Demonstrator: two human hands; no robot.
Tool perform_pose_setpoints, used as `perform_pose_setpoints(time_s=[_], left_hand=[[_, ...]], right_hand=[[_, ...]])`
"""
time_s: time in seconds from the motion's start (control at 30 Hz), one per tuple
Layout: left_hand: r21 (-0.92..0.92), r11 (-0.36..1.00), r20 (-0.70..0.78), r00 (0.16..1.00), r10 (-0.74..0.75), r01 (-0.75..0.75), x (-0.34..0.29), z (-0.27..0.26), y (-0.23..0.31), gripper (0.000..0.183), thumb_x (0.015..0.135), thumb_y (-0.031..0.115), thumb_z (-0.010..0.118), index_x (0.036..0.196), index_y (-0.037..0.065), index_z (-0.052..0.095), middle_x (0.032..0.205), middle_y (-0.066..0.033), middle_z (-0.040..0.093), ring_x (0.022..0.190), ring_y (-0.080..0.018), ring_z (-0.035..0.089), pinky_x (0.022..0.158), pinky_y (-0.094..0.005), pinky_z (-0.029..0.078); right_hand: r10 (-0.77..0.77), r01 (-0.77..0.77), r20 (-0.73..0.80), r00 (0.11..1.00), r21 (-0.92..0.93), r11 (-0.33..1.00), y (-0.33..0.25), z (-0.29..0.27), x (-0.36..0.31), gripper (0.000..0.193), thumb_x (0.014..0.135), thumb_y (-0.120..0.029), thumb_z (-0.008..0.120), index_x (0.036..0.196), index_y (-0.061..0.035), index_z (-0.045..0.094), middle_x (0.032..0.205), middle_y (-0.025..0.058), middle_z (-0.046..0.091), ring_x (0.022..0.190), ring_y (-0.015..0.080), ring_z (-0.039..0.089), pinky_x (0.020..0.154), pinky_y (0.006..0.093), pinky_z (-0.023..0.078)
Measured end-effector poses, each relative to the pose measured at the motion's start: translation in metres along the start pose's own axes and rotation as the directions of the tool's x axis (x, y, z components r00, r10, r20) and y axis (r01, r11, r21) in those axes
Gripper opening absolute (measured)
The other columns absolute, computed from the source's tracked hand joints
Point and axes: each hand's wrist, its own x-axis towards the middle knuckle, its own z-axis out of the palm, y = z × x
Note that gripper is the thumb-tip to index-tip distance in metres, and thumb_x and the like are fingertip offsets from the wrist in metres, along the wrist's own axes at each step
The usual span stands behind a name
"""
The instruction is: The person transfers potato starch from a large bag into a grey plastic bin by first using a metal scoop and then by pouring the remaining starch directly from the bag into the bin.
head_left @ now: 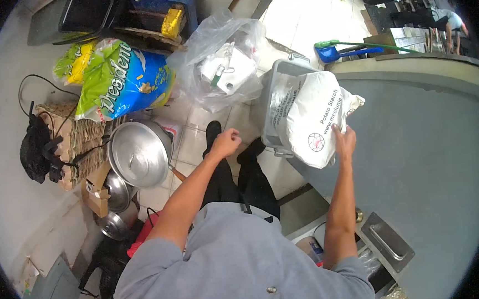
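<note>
A white paper sack (318, 116) with dark print leans out of a grey plastic bin (268, 106), its lower part down inside. My right hand (345, 142) grips the sack's right edge, thumb on the printed face; the fingers behind it are partly hidden. My left hand (228, 143) hangs over the floor left of the bin, fingers curled in a loose fist, and nothing shows in it. Beyond that hand is a clear plastic bag (219, 62) with white items inside, its film bunched up.
Left stand a large metal bowl (140, 155), stacked cardboard (78, 147) and a green-blue printed sack (129, 82). A grey appliance panel (411, 137) fills the right, with a metal handle (387, 236). A blue dustpan (333, 53) lies beyond the bin. Another person (452, 20) is far right.
</note>
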Motion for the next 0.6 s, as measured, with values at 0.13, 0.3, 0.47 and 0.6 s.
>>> perform_pose_setpoints(time_s=[0.13,0.3,0.47,0.6], left_hand=[[-0.011,0.998,-0.093,0.994,-0.064,0.064,0.0,-0.02,-0.026,0.04,0.087,0.025,0.061,0.119,0.002,0.065,0.109,-0.0197,0.072,0.105,-0.0348,0.068,0.09,-0.0417,0.053],[-0.075,0.992,-0.173,0.978,-0.117,0.105,-0.022,-0.038,-0.014,0.039,0.087,0.026,0.063,0.117,0.002,0.065,0.105,-0.0184,0.073,0.102,-0.0336,0.069,0.089,-0.0406,0.053],[-0.095,0.992,-0.272,0.956,-0.11,0.087,-0.041,-0.027,-0.009,0.044,0.085,0.028,0.07,0.119,0.002,0.065,0.103,-0.0167,0.073,0.097,-0.0294,0.071,0.088,-0.0376,0.053],[-0.03,0.992,-0.291,0.948,-0.127,0.123,-0.057,-0.015,-0.024,0.043,0.085,0.029,0.069,0.119,0.003,0.066,0.104,-0.0161,0.073,0.098,-0.0283,0.071,0.09,-0.0376,0.053]], right_hand=[[-0.02,0.013,-0.09,0.996,-0.079,0.997,-0.001,0.004,-0.001,0.045,0.084,-0.034,0.075,0.107,0.0052,0.07,0.094,0.0252,0.072,0.089,0.0396,0.07,0.08,0.044,0.051],[-0.049,0.044,-0.082,0.995,-0.058,0.997,-0.025,-0.004,-0.017,0.041,0.085,-0.03,0.075,0.108,0.0029,0.07,0.094,0.0267,0.071,0.09,0.0414,0.069,0.081,0.0449,0.051],[0.0,-0.001,-0.081,0.997,-0.009,1.0,-0.01,-0.004,-0.018,0.047,0.083,-0.034,0.075,0.112,0.0033,0.07,0.109,0.0266,0.069,0.103,0.0423,0.066,0.09,0.0455,0.049],[-0.135,0.141,-0.123,0.983,0.041,0.989,0.002,-0.015,-0.017,0.033,0.085,-0.025,0.074,0.106,-0.0001,0.071,0.094,0.0236,0.072,0.089,0.0413,0.069,0.079,0.0444,0.051]])
